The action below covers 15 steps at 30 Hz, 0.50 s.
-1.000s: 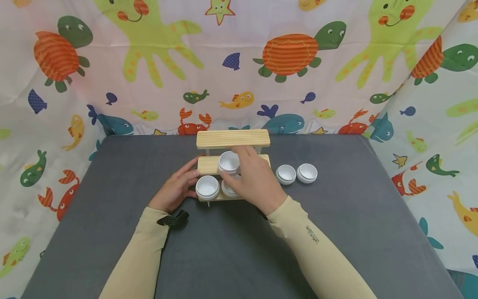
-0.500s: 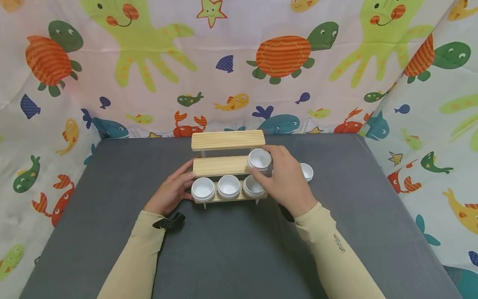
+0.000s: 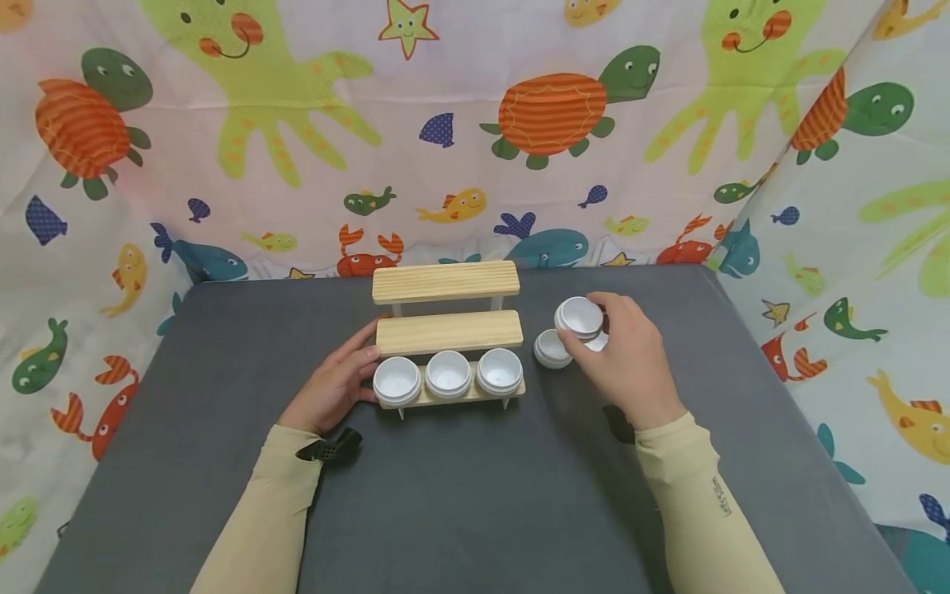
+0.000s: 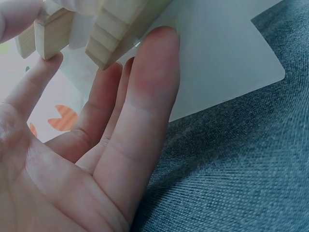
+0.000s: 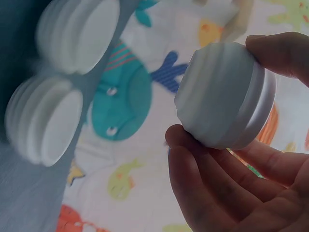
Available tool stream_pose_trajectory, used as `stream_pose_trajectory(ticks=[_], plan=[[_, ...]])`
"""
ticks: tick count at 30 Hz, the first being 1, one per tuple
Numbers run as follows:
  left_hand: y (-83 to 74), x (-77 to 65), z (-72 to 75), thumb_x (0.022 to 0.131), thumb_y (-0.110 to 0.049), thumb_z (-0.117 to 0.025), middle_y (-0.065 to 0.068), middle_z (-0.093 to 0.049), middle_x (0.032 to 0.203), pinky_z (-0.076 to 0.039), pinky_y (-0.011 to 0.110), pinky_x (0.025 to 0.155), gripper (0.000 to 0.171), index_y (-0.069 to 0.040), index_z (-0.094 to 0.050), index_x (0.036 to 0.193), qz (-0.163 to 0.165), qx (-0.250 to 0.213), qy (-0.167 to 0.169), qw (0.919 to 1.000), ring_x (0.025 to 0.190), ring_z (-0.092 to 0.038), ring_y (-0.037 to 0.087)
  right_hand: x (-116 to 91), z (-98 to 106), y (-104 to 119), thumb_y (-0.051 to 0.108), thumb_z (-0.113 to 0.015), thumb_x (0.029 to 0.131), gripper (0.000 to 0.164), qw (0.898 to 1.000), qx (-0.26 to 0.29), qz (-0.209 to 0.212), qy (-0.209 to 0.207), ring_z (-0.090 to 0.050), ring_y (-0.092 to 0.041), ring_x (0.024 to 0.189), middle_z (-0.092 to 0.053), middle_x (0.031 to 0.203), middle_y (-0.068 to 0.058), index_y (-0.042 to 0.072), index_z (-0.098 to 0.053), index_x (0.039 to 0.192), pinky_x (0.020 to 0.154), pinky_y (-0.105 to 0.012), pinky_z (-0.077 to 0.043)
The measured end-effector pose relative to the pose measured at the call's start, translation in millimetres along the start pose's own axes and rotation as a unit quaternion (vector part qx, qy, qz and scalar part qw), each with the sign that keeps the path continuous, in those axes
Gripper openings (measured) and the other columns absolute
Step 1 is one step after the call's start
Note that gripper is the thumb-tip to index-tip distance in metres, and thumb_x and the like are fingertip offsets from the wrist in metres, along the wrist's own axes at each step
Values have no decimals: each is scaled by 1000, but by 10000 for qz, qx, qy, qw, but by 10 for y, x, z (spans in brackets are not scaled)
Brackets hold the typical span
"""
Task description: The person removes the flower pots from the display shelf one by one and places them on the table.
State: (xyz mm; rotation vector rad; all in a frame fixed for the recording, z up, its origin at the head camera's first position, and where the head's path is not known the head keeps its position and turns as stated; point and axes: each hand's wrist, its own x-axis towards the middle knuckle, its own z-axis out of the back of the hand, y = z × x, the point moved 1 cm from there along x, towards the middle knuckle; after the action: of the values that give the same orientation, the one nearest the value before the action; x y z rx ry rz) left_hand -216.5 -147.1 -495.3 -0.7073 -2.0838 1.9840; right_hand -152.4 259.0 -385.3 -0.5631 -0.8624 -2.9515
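Two hands low, right hand (image 3: 627, 363) fingers pinching white jar (image 3: 580, 318), left hand (image 3: 337, 384) fingers straight against wooden rack (image 3: 445, 330).

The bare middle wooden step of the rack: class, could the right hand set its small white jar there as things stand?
Probably yes: the middle wooden step is bare, and the right hand holds its small white jar just beside it, nothing between.

Grey table (image 3: 475, 495) with wooden rack (image 3: 445, 334), jars (image 3: 551, 349).

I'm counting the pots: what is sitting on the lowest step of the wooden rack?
Three open white pots stand in a row on the lowest step of the wooden rack, each looking empty. The step above holds nothing; the floor under the steps is hidden.
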Motion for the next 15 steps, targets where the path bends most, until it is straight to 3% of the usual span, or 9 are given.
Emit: stream_pose_trajectory(ticks=[10, 15], plan=[[19, -3, -6, 114, -38, -53, 10, -42, 171, -63, 40, 80, 63, -37, -28, 172, -11, -54, -26, 10000, 125, -69, 13, 1, 147, -426, 34, -82, 95, 60, 9967, -161, -778, 163, -62, -37, 105, -66, 122, -22, 0, -61, 139, 85, -52, -52], [14, -12, 4, 114, -40, -52, 10, -41, 172, -63, 40, 81, 63, -38, -27, 172, -5, 1, -49, 10000, 126, -68, 12, 41, 196, -558, 35, -81, 95, 61, 9949, -196, -967, 186, -61, -38, 105, -65, 123, -23, -1, -61, 140, 86, -53, -52]])
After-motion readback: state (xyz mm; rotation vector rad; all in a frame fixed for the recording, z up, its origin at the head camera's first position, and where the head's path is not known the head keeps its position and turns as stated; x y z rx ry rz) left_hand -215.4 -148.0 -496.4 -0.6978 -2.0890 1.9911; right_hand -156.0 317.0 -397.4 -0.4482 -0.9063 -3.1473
